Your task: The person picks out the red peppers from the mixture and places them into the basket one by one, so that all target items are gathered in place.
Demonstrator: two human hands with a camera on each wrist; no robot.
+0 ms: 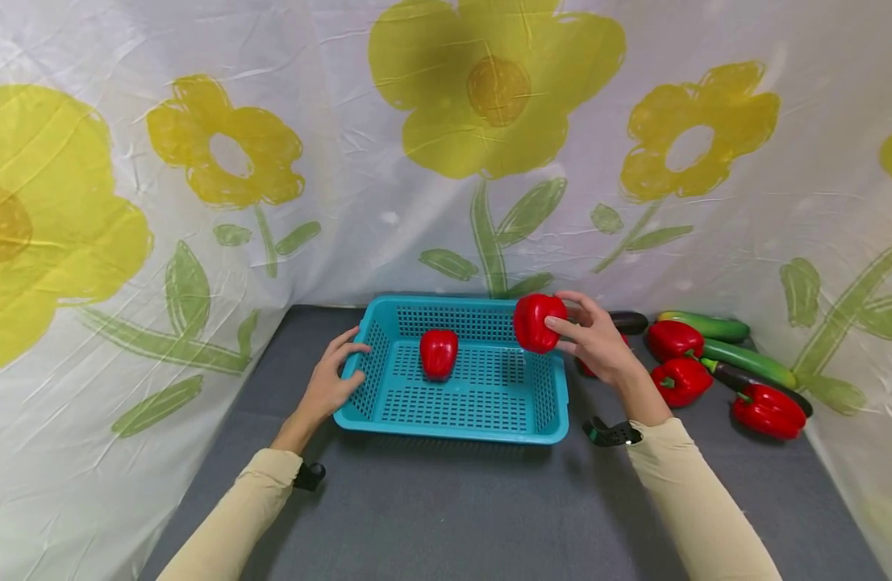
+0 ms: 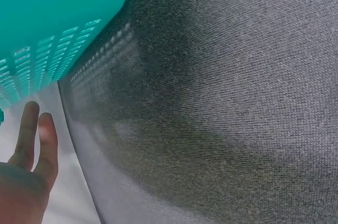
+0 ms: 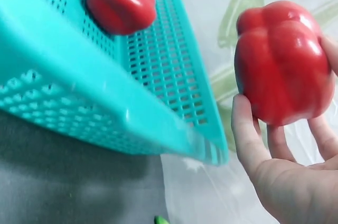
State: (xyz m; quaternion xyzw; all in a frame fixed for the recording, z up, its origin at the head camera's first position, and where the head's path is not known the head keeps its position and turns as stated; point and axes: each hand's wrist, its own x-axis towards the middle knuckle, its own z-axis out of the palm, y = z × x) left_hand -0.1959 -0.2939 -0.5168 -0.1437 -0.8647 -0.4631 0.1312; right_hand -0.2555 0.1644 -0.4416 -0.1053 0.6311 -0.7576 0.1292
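My right hand [image 1: 594, 339] grips a red bell pepper [image 1: 539, 323] above the right end of a blue plastic basket [image 1: 453, 436]. In the right wrist view the fingers wrap the held pepper [image 3: 282, 65] from below and the side. A second red bell pepper [image 1: 439, 354] lies on the basket floor, left of the middle. At the basket's left end is my left hand [image 1: 331, 386], its fingers spread at the rim. The left wrist view has two of its fingers [image 2: 47, 142] extended beside the basket wall; whether they touch it is hard to tell.
Right of the basket lie several red bell peppers [image 1: 681, 382], zucchini [image 1: 751, 363] and dark eggplants [image 1: 627, 322]. One more pepper is partly hidden behind my right hand. A dark cloth [image 1: 446, 516] covers the table; a flowered curtain [image 1: 359, 177] hangs behind.
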